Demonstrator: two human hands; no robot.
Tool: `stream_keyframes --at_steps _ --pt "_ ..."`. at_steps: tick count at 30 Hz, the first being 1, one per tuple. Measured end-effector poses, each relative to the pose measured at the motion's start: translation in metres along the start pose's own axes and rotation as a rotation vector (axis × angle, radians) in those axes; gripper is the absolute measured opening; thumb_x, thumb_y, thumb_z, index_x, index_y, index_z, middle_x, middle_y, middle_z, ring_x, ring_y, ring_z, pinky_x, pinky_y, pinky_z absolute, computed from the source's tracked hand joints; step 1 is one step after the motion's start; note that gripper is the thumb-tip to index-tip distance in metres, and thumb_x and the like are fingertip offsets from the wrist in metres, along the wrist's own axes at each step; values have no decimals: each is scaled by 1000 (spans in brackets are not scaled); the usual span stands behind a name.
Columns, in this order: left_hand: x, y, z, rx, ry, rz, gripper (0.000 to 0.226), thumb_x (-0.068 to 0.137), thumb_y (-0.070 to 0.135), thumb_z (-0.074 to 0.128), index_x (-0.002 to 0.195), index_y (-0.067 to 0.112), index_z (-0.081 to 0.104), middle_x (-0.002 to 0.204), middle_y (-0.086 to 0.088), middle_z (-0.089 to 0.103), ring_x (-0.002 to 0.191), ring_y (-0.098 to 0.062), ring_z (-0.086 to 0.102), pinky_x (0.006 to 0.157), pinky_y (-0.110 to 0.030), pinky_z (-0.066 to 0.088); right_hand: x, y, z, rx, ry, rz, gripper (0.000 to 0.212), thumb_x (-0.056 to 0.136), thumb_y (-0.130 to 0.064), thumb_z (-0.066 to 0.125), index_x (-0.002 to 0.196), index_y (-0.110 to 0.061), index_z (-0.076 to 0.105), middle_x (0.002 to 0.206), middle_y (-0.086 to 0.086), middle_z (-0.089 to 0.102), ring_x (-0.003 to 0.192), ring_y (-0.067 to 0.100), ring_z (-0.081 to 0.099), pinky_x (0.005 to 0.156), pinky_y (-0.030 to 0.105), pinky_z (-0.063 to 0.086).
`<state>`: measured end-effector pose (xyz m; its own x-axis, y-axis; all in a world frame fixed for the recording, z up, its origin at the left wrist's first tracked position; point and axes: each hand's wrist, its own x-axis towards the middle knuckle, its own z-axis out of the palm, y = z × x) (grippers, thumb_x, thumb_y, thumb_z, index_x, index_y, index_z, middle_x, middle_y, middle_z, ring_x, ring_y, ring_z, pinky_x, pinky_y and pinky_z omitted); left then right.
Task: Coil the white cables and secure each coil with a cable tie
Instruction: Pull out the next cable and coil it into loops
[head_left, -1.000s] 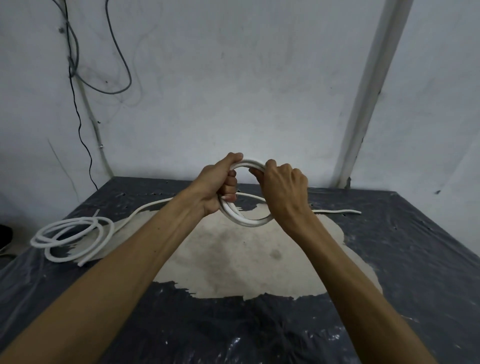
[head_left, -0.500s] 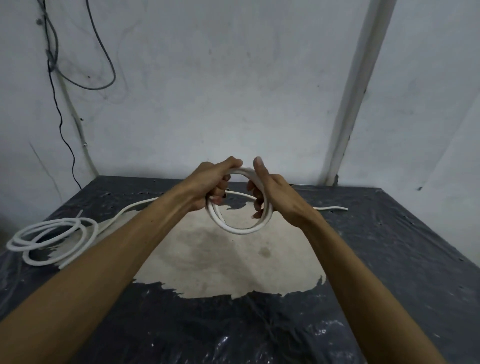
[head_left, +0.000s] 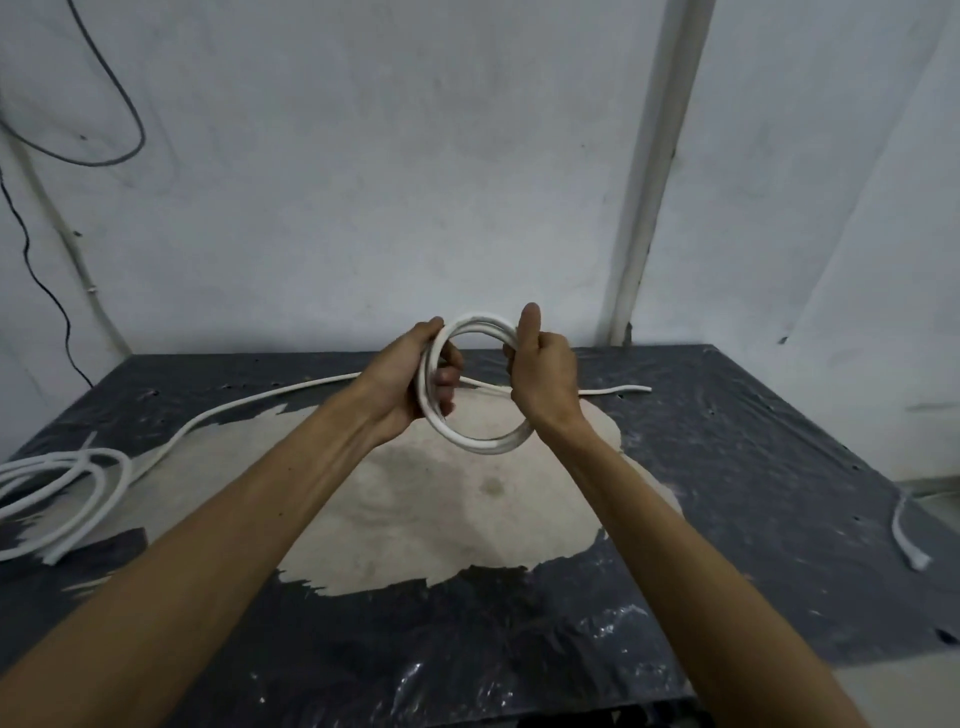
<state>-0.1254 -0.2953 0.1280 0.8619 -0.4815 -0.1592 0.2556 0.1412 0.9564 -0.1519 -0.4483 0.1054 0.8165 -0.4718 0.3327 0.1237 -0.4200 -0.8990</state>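
Observation:
A small white cable coil (head_left: 483, 442) of a few turns is held upright above the middle of the table. My left hand (head_left: 410, 374) grips its left side, fingers curled through the ring. My right hand (head_left: 545, 376) grips its right side with the thumb raised along the top. A loose tail of the same cable (head_left: 615, 389) trails right along the table behind my hands. A second white cable (head_left: 249, 402) runs left into loose loops (head_left: 62, 480) at the table's left edge. No cable tie is visible.
The table carries black plastic sheeting (head_left: 753, 467) with a bare tan patch (head_left: 441, 509) in the middle. A short white piece (head_left: 906, 538) lies at the right edge. Dark wires (head_left: 47, 280) hang on the white wall at left; a pipe (head_left: 654, 171) runs up at the back right.
The right hand shifted from over the coil's top to its right side, thumb now up. The coil stands more upright and open. The view has shifted, showing more of the right edge.

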Motion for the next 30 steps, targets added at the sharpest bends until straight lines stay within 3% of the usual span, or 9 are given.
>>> stream_keyframes --at_steps 2,5,8,12,17,20,23,28,30 --pt "3 -3 6 -44 35 0 46 100 44 38 63 16 41 41 5 25 31 -10 21 38 -19 25 -5 5 1 -55 57 -62 71 110 -48 21 49 -16 38 47 -1 40 47 17 36 56 31 31" --pt "9 -11 13 11 143 45 58 90 65 51 59 21 30 44 4 18 33 -11 13 36 -17 16 -9 12 1 -72 67 -112 69 112 -43 21 48 -19 35 45 -4 37 42 12 33 52 32 27" --pt "11 -19 20 38 207 82 61 83 66 63 59 24 26 47 4 17 36 -12 14 37 -19 15 -8 22 -7 -53 17 -100 69 111 -46 21 54 -20 51 53 -2 53 48 14 48 55 32 40" --pt "16 -27 40 25 274 122 54 91 50 62 58 23 28 42 5 21 35 -12 15 39 -19 14 -7 36 -25 -3 -25 -37 72 109 -52 23 75 -12 72 59 -1 62 52 18 63 63 45 60" --pt "26 -37 74 58 259 137 50 95 44 56 58 21 31 41 5 22 35 -12 15 40 -20 13 -6 56 -62 -29 -28 -4 70 106 -60 23 90 -22 80 73 1 73 70 17 71 78 48 59" --pt "34 -45 99 61 210 124 48 96 42 53 59 21 32 41 5 22 34 -11 15 40 -19 13 -6 67 -92 -45 -43 34 73 104 -65 25 95 -17 79 83 1 77 79 17 73 83 50 59" --pt "42 -54 126 50 166 100 45 95 39 52 60 21 32 42 4 22 33 -11 15 39 -17 13 -6 76 -123 -41 -27 49 72 105 -62 27 102 -12 79 91 -1 79 83 15 74 81 43 61" --pt "49 -67 164 33 146 95 43 94 35 53 59 20 34 41 4 24 32 -11 16 39 -17 12 -5 92 -182 -172 -26 75 78 98 -75 21 109 -22 77 101 -4 78 94 13 73 86 39 58" --pt "51 -70 169 44 159 98 42 94 35 54 60 20 34 42 3 25 33 -11 17 39 -17 13 -6 108 -220 -403 63 99 64 102 -67 30 103 -20 73 95 -4 74 86 15 69 75 36 54"
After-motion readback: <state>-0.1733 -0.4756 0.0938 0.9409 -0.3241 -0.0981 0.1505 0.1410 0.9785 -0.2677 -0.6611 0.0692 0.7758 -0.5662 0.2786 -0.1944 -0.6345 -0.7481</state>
